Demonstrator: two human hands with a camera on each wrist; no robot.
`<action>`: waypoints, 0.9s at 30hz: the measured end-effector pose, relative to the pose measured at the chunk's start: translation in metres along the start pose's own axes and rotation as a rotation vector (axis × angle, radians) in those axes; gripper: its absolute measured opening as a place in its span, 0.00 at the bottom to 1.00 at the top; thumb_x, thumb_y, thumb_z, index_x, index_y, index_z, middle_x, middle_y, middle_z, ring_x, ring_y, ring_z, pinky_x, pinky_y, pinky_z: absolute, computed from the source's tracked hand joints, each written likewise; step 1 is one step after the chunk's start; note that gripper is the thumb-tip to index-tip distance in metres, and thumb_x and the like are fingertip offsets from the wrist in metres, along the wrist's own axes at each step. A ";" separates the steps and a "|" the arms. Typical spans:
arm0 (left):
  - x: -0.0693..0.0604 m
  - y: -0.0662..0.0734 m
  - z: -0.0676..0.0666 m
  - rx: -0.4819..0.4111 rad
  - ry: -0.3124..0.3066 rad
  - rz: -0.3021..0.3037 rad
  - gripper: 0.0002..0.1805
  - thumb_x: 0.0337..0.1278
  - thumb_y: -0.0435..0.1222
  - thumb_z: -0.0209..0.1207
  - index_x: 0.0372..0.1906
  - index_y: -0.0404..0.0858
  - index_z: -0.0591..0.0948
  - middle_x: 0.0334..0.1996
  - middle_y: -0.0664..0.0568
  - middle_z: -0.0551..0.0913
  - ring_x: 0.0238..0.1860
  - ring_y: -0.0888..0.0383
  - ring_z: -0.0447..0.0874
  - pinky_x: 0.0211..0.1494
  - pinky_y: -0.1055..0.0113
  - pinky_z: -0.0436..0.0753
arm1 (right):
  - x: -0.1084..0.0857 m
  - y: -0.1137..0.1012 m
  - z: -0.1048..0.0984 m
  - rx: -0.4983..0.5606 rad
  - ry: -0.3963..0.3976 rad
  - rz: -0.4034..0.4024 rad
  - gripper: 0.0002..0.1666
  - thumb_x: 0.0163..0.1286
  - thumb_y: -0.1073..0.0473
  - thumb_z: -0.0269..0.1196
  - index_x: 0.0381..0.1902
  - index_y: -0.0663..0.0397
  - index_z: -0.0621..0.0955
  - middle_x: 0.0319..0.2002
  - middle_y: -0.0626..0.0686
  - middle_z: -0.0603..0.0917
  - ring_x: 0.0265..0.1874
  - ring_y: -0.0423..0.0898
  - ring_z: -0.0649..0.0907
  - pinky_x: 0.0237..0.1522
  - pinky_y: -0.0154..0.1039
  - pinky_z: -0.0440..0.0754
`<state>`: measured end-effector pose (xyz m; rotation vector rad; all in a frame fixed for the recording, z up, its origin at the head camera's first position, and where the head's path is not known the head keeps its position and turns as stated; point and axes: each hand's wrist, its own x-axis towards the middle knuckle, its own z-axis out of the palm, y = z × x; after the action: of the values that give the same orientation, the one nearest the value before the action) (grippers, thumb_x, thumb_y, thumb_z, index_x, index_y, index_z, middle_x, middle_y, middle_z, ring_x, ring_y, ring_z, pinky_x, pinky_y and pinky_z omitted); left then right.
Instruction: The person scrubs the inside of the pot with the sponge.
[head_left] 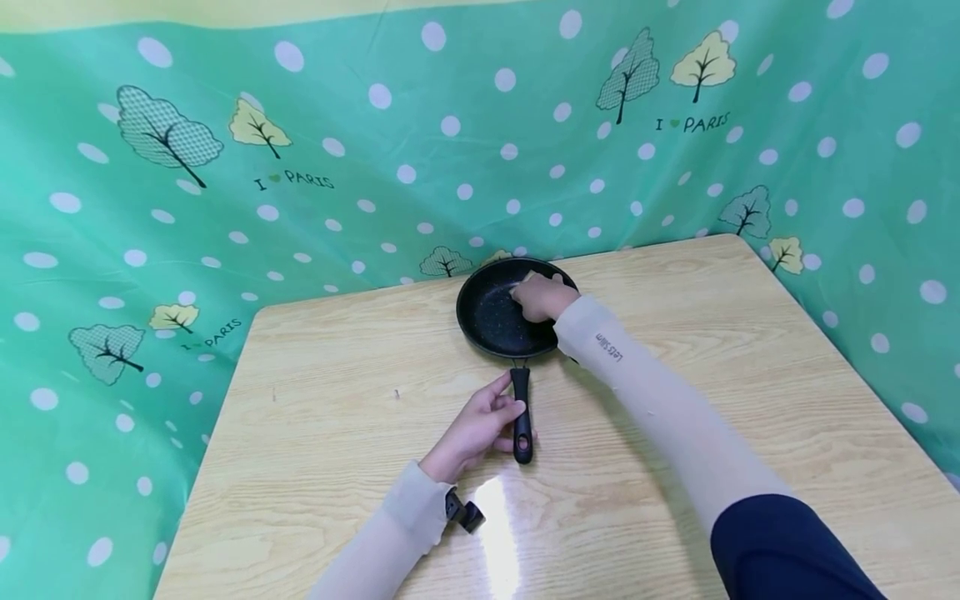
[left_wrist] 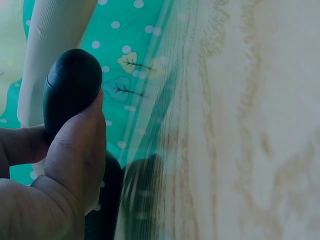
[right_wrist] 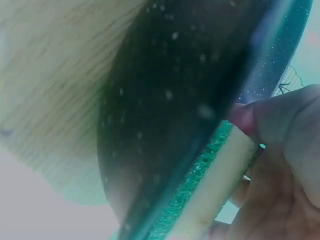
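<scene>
A black speckled frying pan (head_left: 487, 321) rests near the back edge of the wooden table, its handle pointing toward me. My left hand (head_left: 480, 425) grips the black handle (head_left: 522, 429) between thumb and fingers; the left wrist view shows the handle's rounded end (left_wrist: 72, 90) up close. Inside the pan, my right hand (head_left: 546, 297) holds a scrub sponge against the surface. The right wrist view shows this sponge (right_wrist: 215, 185) as pale yellow with a green scouring layer, which faces the pan. In the head view the hand hides most of the sponge.
The light wooden table (head_left: 337, 400) carries the pan, with a bright reflection near its front. A green dotted curtain (head_left: 300, 167) with printed trees hangs behind and at both sides, close to the pan's far rim. A black strap device (head_left: 465, 512) sits at the left wrist.
</scene>
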<state>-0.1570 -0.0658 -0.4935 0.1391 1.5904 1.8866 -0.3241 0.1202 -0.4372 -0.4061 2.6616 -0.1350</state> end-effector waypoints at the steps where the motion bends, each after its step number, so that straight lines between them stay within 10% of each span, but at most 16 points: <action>1: 0.000 0.000 0.000 -0.002 0.000 -0.001 0.38 0.81 0.26 0.49 0.86 0.34 0.47 0.41 0.46 0.77 0.36 0.51 0.89 0.37 0.58 0.94 | -0.001 0.000 -0.001 -0.003 -0.004 0.003 0.30 0.82 0.65 0.51 0.79 0.53 0.71 0.78 0.59 0.69 0.80 0.60 0.61 0.81 0.70 0.49; 20: 0.000 0.001 0.001 0.001 0.008 -0.012 0.39 0.81 0.26 0.49 0.86 0.36 0.46 0.44 0.44 0.76 0.38 0.48 0.90 0.40 0.57 0.94 | -0.023 0.002 -0.011 -0.010 -0.119 0.094 0.24 0.79 0.64 0.55 0.69 0.57 0.80 0.70 0.60 0.78 0.58 0.55 0.77 0.79 0.64 0.63; 27: 0.000 0.001 0.001 0.004 0.008 -0.014 0.39 0.81 0.27 0.49 0.86 0.35 0.45 0.44 0.45 0.76 0.39 0.47 0.90 0.40 0.58 0.94 | -0.031 -0.002 -0.019 -0.027 -0.168 0.097 0.23 0.78 0.64 0.53 0.67 0.59 0.81 0.65 0.59 0.81 0.54 0.55 0.78 0.64 0.52 0.79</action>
<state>-0.1572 -0.0653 -0.4924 0.1225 1.5960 1.8761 -0.3053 0.1286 -0.4075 -0.2825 2.5136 -0.0337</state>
